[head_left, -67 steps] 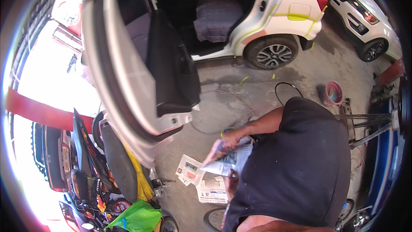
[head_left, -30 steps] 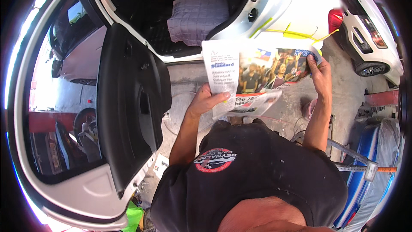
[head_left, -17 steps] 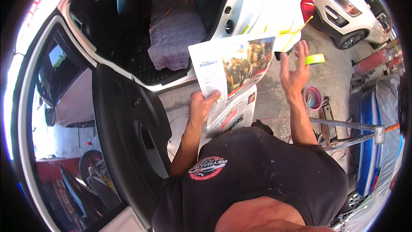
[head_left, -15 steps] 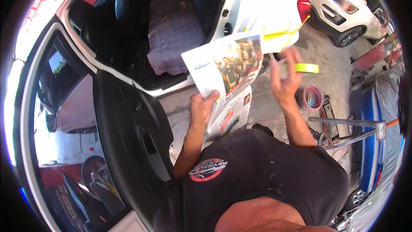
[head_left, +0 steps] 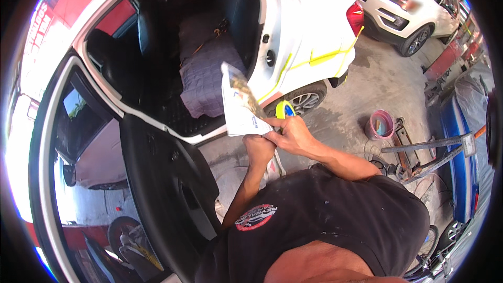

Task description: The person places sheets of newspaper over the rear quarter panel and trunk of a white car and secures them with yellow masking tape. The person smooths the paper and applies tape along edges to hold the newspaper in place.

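A newspaper [head_left: 238, 107] stands up from my two hands, gathered narrow, its upper part blurred by motion. My left hand [head_left: 260, 149] is closed round its lower part. Against it, my right hand [head_left: 296, 137] pinches the paper's edge between thumb and fingers. A roll of yellow-green tape [head_left: 283, 109] with a blue inside shows just beyond the right fingers and seems to hang on them. More of the paper's pages show below the hands, near my shirt. Strips of yellow-green tape [head_left: 320, 60] run along the white car's rear side and bumper.
The white car [head_left: 301, 15] stands with its rear door [head_left: 167, 167] swung out at my left; a grey quilted cover [head_left: 209, 81] lies over its seat. At right are a pink bucket [head_left: 380, 124], a metal stand [head_left: 424, 147] and a blue vehicle [head_left: 456, 178]. Another white car [head_left: 398, 8] stands behind.
My right hand, earlier raised and spread at the right, has come left to the newspaper beside my left hand. The paper, spread wide before, is now gathered narrow. The tape roll moved left too.
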Action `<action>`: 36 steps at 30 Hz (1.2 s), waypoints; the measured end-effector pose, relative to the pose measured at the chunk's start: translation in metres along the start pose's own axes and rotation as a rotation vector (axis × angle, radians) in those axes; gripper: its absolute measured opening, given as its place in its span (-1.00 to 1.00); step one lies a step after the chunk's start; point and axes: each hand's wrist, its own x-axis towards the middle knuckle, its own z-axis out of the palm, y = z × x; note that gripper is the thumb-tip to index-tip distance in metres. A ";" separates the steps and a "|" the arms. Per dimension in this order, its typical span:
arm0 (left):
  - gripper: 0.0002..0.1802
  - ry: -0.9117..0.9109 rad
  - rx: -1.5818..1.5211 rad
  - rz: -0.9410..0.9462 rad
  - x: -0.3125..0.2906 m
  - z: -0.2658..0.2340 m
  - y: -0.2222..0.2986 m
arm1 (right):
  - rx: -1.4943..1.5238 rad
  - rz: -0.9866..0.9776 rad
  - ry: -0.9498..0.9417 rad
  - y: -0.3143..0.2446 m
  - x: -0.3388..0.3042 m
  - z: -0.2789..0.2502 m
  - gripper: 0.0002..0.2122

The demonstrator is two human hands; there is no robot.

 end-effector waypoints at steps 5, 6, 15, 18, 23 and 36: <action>-0.78 -0.309 -0.726 -0.373 -0.014 -0.004 -0.011 | 0.191 0.158 0.051 0.027 -0.001 -0.011 -0.73; -0.78 -0.324 -0.656 -0.382 -0.014 -0.006 -0.017 | 0.199 0.170 0.051 0.029 0.000 -0.014 -0.73; -0.88 -0.346 -0.678 -0.368 0.015 0.006 -0.009 | 0.207 0.044 0.164 0.020 0.001 -0.019 -0.48; -0.83 -0.284 -0.723 -0.277 0.034 0.021 0.004 | 0.279 -0.061 0.248 0.009 0.011 -0.036 -0.49; -0.85 -0.363 -1.028 -0.231 0.103 0.026 0.014 | 0.349 -0.283 0.125 0.021 0.055 -0.105 -0.61; -0.60 0.241 -0.369 0.019 0.342 -0.107 0.088 | 0.445 -0.305 0.376 0.133 0.285 -0.426 -0.76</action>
